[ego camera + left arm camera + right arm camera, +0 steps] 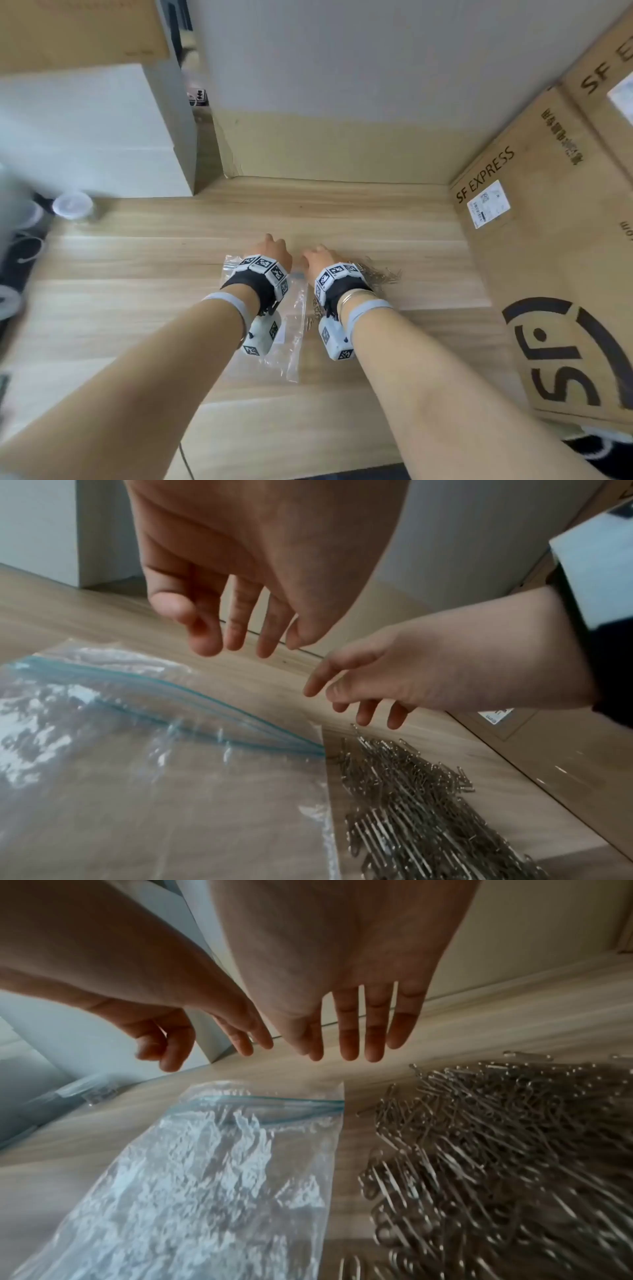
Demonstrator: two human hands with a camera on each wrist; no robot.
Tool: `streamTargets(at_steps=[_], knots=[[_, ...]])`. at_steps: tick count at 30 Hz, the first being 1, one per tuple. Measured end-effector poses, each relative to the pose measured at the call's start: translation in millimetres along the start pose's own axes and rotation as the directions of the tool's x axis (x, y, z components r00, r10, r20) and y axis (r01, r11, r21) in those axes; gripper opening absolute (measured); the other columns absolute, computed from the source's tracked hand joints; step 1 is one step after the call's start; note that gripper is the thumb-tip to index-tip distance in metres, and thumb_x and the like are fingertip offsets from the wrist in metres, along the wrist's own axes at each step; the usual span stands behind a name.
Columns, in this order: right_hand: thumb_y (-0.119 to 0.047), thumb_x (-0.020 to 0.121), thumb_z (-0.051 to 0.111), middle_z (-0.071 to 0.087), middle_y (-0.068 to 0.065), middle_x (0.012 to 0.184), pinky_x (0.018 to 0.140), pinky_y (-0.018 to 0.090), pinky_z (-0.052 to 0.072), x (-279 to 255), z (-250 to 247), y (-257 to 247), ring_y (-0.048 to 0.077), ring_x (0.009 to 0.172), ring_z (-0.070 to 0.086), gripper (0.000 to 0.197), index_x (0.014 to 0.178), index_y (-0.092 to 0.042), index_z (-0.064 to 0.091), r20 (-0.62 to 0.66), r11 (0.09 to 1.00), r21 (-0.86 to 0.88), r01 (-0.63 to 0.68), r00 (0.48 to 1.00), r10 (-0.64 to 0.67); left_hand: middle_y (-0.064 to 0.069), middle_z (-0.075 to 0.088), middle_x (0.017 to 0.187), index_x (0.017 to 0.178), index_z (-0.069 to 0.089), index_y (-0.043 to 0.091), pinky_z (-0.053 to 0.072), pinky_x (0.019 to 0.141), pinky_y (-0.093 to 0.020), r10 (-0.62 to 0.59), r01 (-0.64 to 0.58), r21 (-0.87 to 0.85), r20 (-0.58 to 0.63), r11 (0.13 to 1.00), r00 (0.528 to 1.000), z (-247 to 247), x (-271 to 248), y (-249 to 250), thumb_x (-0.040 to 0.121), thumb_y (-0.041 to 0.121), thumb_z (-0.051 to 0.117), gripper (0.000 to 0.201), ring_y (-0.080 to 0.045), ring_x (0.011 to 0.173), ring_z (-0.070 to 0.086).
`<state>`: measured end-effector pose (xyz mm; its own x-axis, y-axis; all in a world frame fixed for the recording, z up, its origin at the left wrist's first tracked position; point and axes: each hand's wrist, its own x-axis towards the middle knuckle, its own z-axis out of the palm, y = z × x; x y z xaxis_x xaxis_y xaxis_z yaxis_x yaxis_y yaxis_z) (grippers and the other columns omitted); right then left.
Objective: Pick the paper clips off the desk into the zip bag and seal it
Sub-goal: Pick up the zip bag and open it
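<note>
A clear zip bag (291,335) with a blue-green zip strip (192,696) lies flat on the wooden desk (137,274), with nothing seen inside it. A pile of silver paper clips (382,274) lies just right of the bag (222,1164). My left hand (272,250) hovers above the bag's zip end, its fingers (240,637) hanging loose and holding nothing. My right hand (318,258) hovers beside it over the pile's left edge (496,1150), fingers (352,1042) straight and spread, holding nothing. Neither hand touches the bag or the clips (411,804).
Large SF Express cardboard boxes (548,274) stand along the right. A white box (102,137) and a cardboard wall (342,147) close off the back. A small clear plastic cup (72,205) stands at the far left beside dark clutter.
</note>
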<state>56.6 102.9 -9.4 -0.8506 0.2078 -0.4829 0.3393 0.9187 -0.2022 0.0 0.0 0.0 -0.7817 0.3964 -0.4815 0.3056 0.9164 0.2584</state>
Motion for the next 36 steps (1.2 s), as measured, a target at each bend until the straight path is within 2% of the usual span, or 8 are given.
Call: streamTargets(at_steps=[6,11,17,23,27,30,34,36], knots=[[-0.017,0.092,0.038,0.046,0.017,0.126,0.092,0.039,0.044,5,12,-5,0.035,0.108,0.05,0.03,0.12,-0.015,0.051,0.042,0.999,0.039,-0.031,0.999,0.03,-0.017,0.046,0.122,0.121,0.046,0.006,0.044,0.089,-0.042,0.025,-0.031,0.056,0.09,0.998,0.996,12,7,-13,0.091,0.015,0.036,0.033,-0.036,0.103,0.052],[-0.022,0.096,0.034,0.053,0.014,0.117,0.088,0.037,0.047,8,9,-3,0.031,0.1,0.055,0.03,0.11,-0.014,0.06,0.031,0.992,0.116,-0.041,0.999,0.037,-0.015,0.053,0.113,0.112,0.055,0.007,0.044,0.082,-0.036,0.109,-0.117,0.067,0.116,0.991,0.987,15,9,-20,0.09,0.021,0.041,0.03,-0.031,0.098,0.053],[-0.016,0.095,0.036,0.059,0.012,0.097,0.07,0.028,0.037,13,-11,6,0.026,0.089,0.055,0.027,0.106,-0.011,0.059,0.045,0.974,0.215,-0.065,0.997,0.056,-0.011,0.048,0.115,0.111,0.057,0.014,0.04,0.093,-0.038,0.356,-0.355,-0.054,0.003,0.933,0.935,10,4,-19,0.086,0.029,0.056,0.03,-0.029,0.107,0.045],[-0.023,0.089,0.054,0.063,0.009,0.117,0.08,0.029,0.042,9,-6,13,0.028,0.106,0.059,0.032,0.119,-0.011,0.056,0.182,0.89,0.427,-0.162,0.979,0.091,-0.011,0.038,0.124,0.096,0.062,0.012,0.038,0.096,-0.04,0.484,-0.486,-0.132,-0.055,0.864,0.874,8,-8,-19,0.08,0.033,0.064,0.026,-0.028,0.111,0.039],[-0.016,0.085,0.059,0.067,0.015,0.104,0.076,0.034,0.051,4,7,19,0.03,0.091,0.064,0.005,0.089,-0.013,0.062,0.128,0.844,0.513,-0.16,0.986,0.109,-0.012,0.032,0.129,0.08,0.057,0.012,0.038,0.095,-0.042,0.353,-0.387,-0.184,-0.192,0.904,0.916,8,-16,-18,0.081,0.039,0.058,0.026,-0.029,0.108,0.039],[-0.014,0.088,0.057,0.068,0.01,0.091,0.068,0.033,0.054,-2,11,20,0.025,0.074,0.065,0.015,0.101,-0.006,0.057,0.127,0.796,0.585,-0.158,0.987,0.103,-0.014,0.031,0.128,0.087,0.045,0.012,0.045,0.078,-0.033,0.165,-0.236,-0.262,-0.266,0.936,0.95,8,-17,-14,0.082,0.025,0.061,0.022,-0.026,0.084,0.051],[-0.015,0.089,0.054,0.066,0.011,0.097,0.078,0.035,0.054,-10,16,21,0.024,0.083,0.064,0.01,0.095,-0.007,0.055,0.064,0.846,0.523,-0.106,0.994,0.086,-0.01,0.053,0.078,0.112,0.031,0.008,0.043,0.054,-0.031,-0.019,-0.003,-0.412,-0.048,0.911,0.999,12,-15,-8,0.082,0.012,0.058,0.041,-0.022,0.056,0.048],[-0.014,0.09,0.052,0.061,0.008,0.089,0.065,0.031,0.054,-11,19,28,0.023,0.074,0.062,0.003,0.092,-0.011,0.053,0.036,0.868,0.478,-0.131,0.991,0.13,-0.004,0.048,0.066,0.114,0.034,0.01,0.037,0.045,-0.027,-0.05,0.061,-0.414,0.037,0.908,0.998,13,-14,-12,0.082,0.01,0.055,0.038,-0.018,0.05,0.045]])
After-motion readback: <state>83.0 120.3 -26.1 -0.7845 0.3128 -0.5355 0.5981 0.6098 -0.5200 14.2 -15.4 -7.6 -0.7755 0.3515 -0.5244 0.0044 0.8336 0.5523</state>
